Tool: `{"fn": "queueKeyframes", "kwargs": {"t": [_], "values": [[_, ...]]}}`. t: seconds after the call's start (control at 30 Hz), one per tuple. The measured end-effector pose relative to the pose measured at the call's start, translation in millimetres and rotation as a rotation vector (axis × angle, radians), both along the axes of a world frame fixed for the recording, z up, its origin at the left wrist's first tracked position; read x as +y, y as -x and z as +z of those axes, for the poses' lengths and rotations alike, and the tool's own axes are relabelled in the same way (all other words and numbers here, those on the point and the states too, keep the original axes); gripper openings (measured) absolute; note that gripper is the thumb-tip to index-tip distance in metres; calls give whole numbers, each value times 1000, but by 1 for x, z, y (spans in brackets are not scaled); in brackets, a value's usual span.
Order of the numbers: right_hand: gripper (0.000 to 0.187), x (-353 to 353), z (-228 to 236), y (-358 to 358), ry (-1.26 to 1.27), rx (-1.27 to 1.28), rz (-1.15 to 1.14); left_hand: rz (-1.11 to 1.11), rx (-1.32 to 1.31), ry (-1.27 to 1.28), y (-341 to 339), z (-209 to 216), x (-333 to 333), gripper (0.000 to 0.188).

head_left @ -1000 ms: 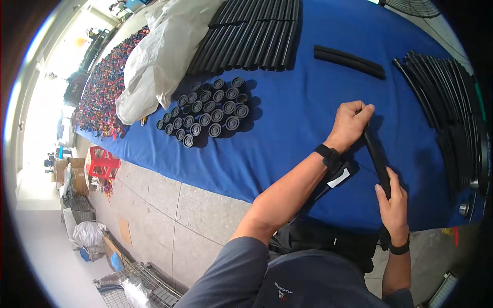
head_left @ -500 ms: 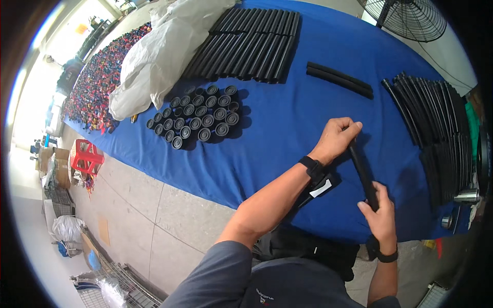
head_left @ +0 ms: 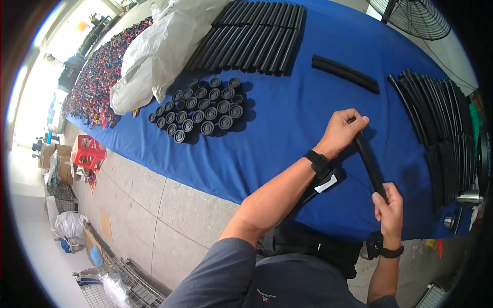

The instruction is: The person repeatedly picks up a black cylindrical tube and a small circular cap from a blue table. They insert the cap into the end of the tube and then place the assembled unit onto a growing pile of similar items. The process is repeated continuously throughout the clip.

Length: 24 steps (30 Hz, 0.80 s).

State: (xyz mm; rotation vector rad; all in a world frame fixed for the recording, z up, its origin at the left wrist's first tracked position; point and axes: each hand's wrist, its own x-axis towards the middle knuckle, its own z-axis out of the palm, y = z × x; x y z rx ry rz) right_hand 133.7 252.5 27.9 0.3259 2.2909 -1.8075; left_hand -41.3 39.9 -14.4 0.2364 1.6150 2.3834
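Note:
A slim black tube [head_left: 370,161] is held at a slant above the blue cloth, between my two hands. My left hand [head_left: 340,132] is closed around its far end, thumb pointing right. At the near end, my right hand [head_left: 391,208] grips the tube between thumb and fingers, hiding its tip. Two similar black tubes [head_left: 345,74] lie side by side beyond my hands. To the right are rows of black tubes [head_left: 434,110], some with ribbed ends. A dark item with a white label [head_left: 325,184] rests partly hidden below my left wrist.
The blue cloth [head_left: 282,123] covers a large table. Round black caps [head_left: 207,128] stand grouped at left, with stacked black tubes [head_left: 251,43] behind them. A white plastic sheet [head_left: 154,61] lies beside a colourful heap [head_left: 97,84]. A red stool [head_left: 88,153] stands on the floor; a fan [head_left: 416,15] is far right.
My right hand has shifted slightly right and closed further over the tube's near end. My left hand keeps its grip on the far end. The whole view has moved a little.

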Motion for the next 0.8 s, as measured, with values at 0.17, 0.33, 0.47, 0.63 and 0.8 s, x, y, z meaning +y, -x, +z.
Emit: {"fn": "queueKeyframes", "kwargs": {"t": [0.17,0.33,0.47,0.63,0.8], "values": [[30,-22,3,-4,-454,296,46,20,-31,14,-1,7,2,26],[23,-8,12,-2,-60,-45,-52,-17,-89,-48,-1,7,-2,25],[22,-9,11,-4,110,-210,-29,-31,-111,-71,0,7,-1,24],[24,-11,-17,-4,-278,274,37,-36,-77,-47,-1,7,-2,24],[25,-15,6,-7,-55,48,61,-35,-97,-44,0,6,-1,24]]}}
